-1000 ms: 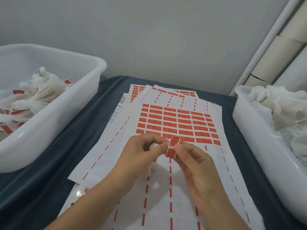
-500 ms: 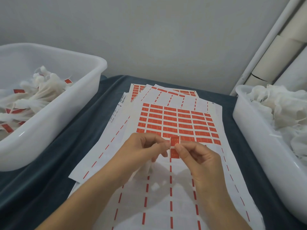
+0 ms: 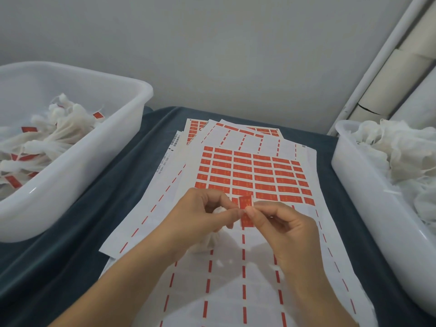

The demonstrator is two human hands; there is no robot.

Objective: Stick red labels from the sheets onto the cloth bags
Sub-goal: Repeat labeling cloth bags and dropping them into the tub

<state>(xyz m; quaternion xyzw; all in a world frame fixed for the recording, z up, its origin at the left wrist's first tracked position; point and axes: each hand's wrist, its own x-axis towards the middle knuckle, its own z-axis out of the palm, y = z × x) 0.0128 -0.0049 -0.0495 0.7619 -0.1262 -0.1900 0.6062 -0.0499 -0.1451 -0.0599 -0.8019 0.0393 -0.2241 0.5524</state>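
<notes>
Right hand [image 3: 286,228]: thumb and index fingertips curled into a pinch on the right edge of the red label [image 3: 246,212]; other fingers loosely folded below, holding nothing visible.

Left hand [image 3: 200,214]: thumb and index pinching the label's left edge, remaining fingers wrapped round a small white cloth bag [image 3: 208,241]. Bag mostly hidden; knotted top peeking out between the fingers, body hanging below the palm toward the sheet.

Label held between the two pinches, fingertips nearly touching at its middle. Long axis running roughly away from the camera and toward it, close to upright in frame, top end slightly above both thumbs, lower end below them. Appears lifted clear of the label sheet [image 3: 252,175], though contact at the bottom end not resolvable.

Key relation: bag sits directly left of and just beneath the label, inside the same hand that holds one edge. Both hands equally near the label; left nearer the bag, already carrying it. Looks like the label gets folded or wrapped about the bag's neck or string, across the label's short axis. Exact attachment point hidden by fingers, cannot tell.

Outward: sheet lies flat under the hands on a dark cloth, near rows already stripped, full red rows just beyond the fingertips. More sheets fanned behind it. Left tub [image 3: 77,175] holds labelled bags, well apart. Right tub [image 3: 368,208] holds unlabelled white bags, also well apart.

Risk, by judgement: adhesive catching a fingertip or going on skewed.
</notes>
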